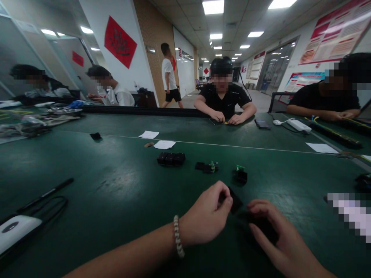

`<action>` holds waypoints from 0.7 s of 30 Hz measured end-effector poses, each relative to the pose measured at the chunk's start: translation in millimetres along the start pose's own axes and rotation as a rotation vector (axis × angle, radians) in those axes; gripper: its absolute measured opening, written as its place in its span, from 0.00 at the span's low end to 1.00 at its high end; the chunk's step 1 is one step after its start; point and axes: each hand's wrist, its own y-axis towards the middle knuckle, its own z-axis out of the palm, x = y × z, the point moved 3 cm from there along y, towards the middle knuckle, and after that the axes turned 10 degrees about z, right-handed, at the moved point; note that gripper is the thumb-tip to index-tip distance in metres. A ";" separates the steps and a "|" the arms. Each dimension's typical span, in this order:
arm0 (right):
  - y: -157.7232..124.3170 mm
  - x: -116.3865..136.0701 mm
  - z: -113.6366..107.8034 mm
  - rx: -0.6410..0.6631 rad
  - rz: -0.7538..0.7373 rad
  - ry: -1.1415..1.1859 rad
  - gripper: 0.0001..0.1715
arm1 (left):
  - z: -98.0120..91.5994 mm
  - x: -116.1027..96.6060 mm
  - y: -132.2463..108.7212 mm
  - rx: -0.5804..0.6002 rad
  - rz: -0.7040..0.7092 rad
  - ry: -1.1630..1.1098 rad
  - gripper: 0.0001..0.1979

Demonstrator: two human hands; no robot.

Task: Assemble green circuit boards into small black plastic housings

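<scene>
My left hand, with a beaded bracelet at the wrist, pinches a small flat black piece by its near edge. To its right, my right hand hovers apart from the piece with thumb and fingers spread, holding nothing. Beyond the hands lies a black housing with a green circuit board at its top. Left of that rest some small black parts with another green board. Farther left, several black blocks stand in a row.
Paper slips lie mid-table. A white device with a black cable is at left, a blurred-out phone-like object at right. Across the green table a person works; a power strip lies beside them. Others sit on both sides.
</scene>
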 end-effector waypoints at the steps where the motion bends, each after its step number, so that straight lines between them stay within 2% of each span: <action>1: -0.8 -0.1 0.2 -0.003 -0.008 -0.001 0.16 | 9.0 2.1 -7.3 0.023 -0.053 -0.145 0.07; 4: -3.7 3.1 1.2 0.044 -0.099 -0.013 0.32 | 32.5 7.1 -19.2 0.057 -0.088 -0.453 0.09; 6: -5.1 6.6 1.3 0.086 -0.168 -0.020 0.34 | 39.3 9.7 -20.1 0.047 -0.071 -0.513 0.13; 11: -4.3 12.2 -2.3 0.144 -0.215 0.038 0.31 | 37.6 11.8 -18.5 0.102 -0.091 -0.528 0.23; 16: -6.0 14.8 -6.0 0.202 -0.210 0.106 0.32 | 34.2 9.1 -21.7 0.101 -0.111 -0.533 0.28; 21: -5.6 18.5 -6.9 0.226 -0.195 0.132 0.22 | 33.4 6.7 -24.0 0.088 -0.120 -0.482 0.28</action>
